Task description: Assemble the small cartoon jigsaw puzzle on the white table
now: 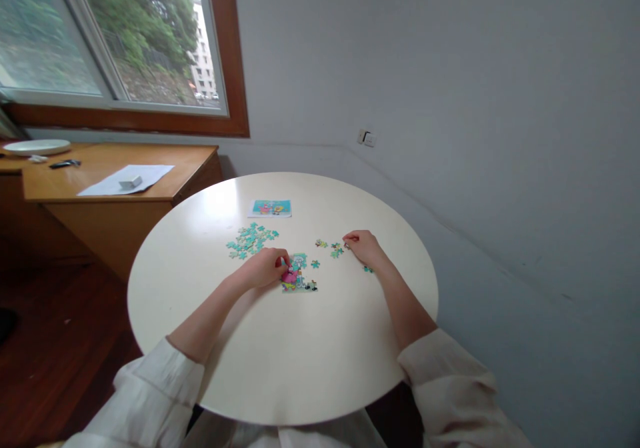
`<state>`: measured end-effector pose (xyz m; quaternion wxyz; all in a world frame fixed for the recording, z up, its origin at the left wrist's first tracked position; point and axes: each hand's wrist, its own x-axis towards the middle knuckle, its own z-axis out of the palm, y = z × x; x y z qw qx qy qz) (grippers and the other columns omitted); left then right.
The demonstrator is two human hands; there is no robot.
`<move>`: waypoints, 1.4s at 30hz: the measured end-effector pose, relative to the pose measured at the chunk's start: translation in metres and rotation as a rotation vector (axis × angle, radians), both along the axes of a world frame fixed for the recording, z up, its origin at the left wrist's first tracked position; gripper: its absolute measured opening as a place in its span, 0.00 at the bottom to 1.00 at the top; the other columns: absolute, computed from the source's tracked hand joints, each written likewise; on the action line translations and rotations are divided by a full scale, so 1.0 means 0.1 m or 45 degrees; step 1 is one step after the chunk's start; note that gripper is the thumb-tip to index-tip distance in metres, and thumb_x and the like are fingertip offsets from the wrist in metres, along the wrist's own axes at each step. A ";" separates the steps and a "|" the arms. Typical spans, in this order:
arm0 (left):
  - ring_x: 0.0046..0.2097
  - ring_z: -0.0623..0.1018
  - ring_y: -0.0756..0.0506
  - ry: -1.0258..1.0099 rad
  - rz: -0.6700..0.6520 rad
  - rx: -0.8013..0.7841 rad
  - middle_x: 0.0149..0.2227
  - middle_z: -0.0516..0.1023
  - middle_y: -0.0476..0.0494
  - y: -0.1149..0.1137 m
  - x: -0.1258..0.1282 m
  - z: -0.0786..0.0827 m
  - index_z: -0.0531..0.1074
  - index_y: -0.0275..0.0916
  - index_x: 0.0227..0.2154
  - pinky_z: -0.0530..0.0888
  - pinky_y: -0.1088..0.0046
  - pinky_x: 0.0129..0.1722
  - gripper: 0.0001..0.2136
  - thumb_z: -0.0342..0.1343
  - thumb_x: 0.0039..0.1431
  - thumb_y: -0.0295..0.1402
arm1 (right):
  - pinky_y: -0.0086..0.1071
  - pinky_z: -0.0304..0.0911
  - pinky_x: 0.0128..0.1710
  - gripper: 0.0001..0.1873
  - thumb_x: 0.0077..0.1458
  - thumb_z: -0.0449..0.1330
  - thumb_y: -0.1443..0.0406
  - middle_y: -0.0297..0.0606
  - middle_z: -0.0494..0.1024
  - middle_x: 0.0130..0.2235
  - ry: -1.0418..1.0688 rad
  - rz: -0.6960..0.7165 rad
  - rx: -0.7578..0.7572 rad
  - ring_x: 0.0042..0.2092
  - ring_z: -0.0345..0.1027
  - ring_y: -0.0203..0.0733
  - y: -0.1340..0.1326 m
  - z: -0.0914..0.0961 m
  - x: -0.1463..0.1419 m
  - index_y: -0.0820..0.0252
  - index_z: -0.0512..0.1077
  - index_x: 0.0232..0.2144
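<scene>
On the round white table (pixel 280 361) lies a partly joined puzzle section (pixel 299 276) in pink and teal. My left hand (pixel 267 266) rests on its left edge with fingers curled, pressing on the joined pieces. My right hand (pixel 363 245) is further right, its fingertips pinched on a small puzzle piece (pixel 346 243) beside a few loose pieces (pixel 336 249). A heap of teal loose pieces (pixel 250 239) lies just beyond my left hand. A small reference picture card (pixel 271 208) lies at the far side of the table.
A wooden desk (pixel 115 191) stands at the left under the window, carrying a sheet of paper (pixel 127 178), a white plate (pixel 36 147) and a dark small object (pixel 64 163). Grey walls close in behind and to the right; a wall socket (pixel 367 138) is there.
</scene>
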<state>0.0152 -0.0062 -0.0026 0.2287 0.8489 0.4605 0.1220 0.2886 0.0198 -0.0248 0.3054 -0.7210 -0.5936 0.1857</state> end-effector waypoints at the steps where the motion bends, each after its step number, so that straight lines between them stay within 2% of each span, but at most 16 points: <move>1: 0.24 0.67 0.51 -0.001 0.000 0.007 0.23 0.70 0.48 0.00 0.00 0.00 0.71 0.38 0.30 0.60 0.78 0.23 0.10 0.46 0.48 0.31 | 0.25 0.62 0.33 0.10 0.46 0.54 0.70 0.38 0.77 0.30 0.000 -0.004 0.000 0.32 0.70 0.34 0.00 -0.01 0.01 0.63 0.74 0.30; 13: 0.24 0.68 0.50 -0.005 0.005 0.015 0.23 0.71 0.48 -0.03 0.02 0.04 0.70 0.38 0.33 0.61 0.77 0.24 0.11 0.45 0.50 0.32 | 0.26 0.62 0.31 0.05 0.43 0.58 0.69 0.35 0.76 0.27 -0.056 -0.017 -0.031 0.29 0.69 0.34 0.02 -0.08 0.09 0.61 0.73 0.26; 18: 0.25 0.68 0.50 0.011 -0.003 0.032 0.24 0.72 0.49 -0.01 0.01 0.01 0.70 0.39 0.33 0.61 0.77 0.24 0.11 0.45 0.49 0.31 | 0.29 0.61 0.32 0.05 0.41 0.60 0.66 0.33 0.76 0.26 -0.190 -0.050 -0.044 0.31 0.68 0.35 -0.01 -0.02 0.09 0.58 0.73 0.26; 22: 0.25 0.68 0.50 0.007 0.000 0.023 0.24 0.72 0.49 -0.02 0.01 0.03 0.70 0.39 0.33 0.60 0.78 0.24 0.11 0.45 0.50 0.31 | 0.30 0.60 0.34 0.07 0.40 0.61 0.64 0.33 0.75 0.29 -0.300 -0.072 0.030 0.32 0.67 0.36 -0.04 0.04 0.06 0.57 0.73 0.27; 26: 0.24 0.68 0.50 -0.017 -0.003 0.045 0.24 0.72 0.48 -0.04 0.02 0.05 0.70 0.38 0.33 0.61 0.77 0.25 0.10 0.45 0.51 0.32 | 0.28 0.59 0.32 0.10 0.41 0.60 0.61 0.34 0.75 0.30 -0.214 0.048 0.014 0.32 0.67 0.35 -0.08 0.08 0.00 0.58 0.73 0.29; 29: 0.25 0.69 0.50 -0.024 0.006 0.058 0.24 0.72 0.48 -0.02 0.02 0.03 0.70 0.38 0.34 0.62 0.77 0.26 0.11 0.46 0.52 0.34 | 0.28 0.58 0.33 0.13 0.40 0.61 0.58 0.36 0.75 0.32 -0.292 0.131 -0.084 0.34 0.67 0.37 -0.10 0.12 -0.04 0.58 0.74 0.30; 33: 0.29 0.70 0.49 -0.031 0.007 0.072 0.30 0.72 0.46 0.00 0.03 0.00 0.70 0.39 0.36 0.65 0.75 0.30 0.12 0.47 0.51 0.36 | 0.29 0.57 0.34 0.12 0.41 0.60 0.58 0.36 0.76 0.33 -0.382 0.137 -0.151 0.35 0.67 0.38 -0.12 0.15 -0.05 0.57 0.74 0.30; 36: 0.37 0.70 0.45 -0.036 -0.011 0.130 0.38 0.69 0.43 0.00 0.03 -0.01 0.70 0.40 0.39 0.67 0.70 0.38 0.14 0.50 0.50 0.38 | 0.28 0.56 0.33 0.11 0.42 0.61 0.59 0.36 0.76 0.32 -0.377 0.128 -0.161 0.34 0.67 0.37 -0.11 0.13 -0.05 0.58 0.74 0.29; 39: 0.48 0.65 0.39 0.025 -0.022 0.204 0.47 0.65 0.41 -0.04 0.04 0.00 0.67 0.44 0.46 0.62 0.61 0.47 0.21 0.53 0.47 0.42 | 0.27 0.56 0.31 0.11 0.42 0.61 0.59 0.37 0.76 0.31 -0.382 0.127 -0.167 0.33 0.67 0.36 -0.10 0.12 -0.04 0.59 0.73 0.29; 42: 0.52 0.61 0.36 0.098 -0.054 0.171 0.52 0.61 0.41 -0.07 0.04 0.00 0.62 0.46 0.50 0.58 0.56 0.51 0.26 0.54 0.46 0.43 | 0.27 0.56 0.30 0.11 0.41 0.61 0.59 0.37 0.75 0.30 -0.366 0.121 -0.147 0.31 0.66 0.36 -0.10 0.11 -0.05 0.60 0.73 0.28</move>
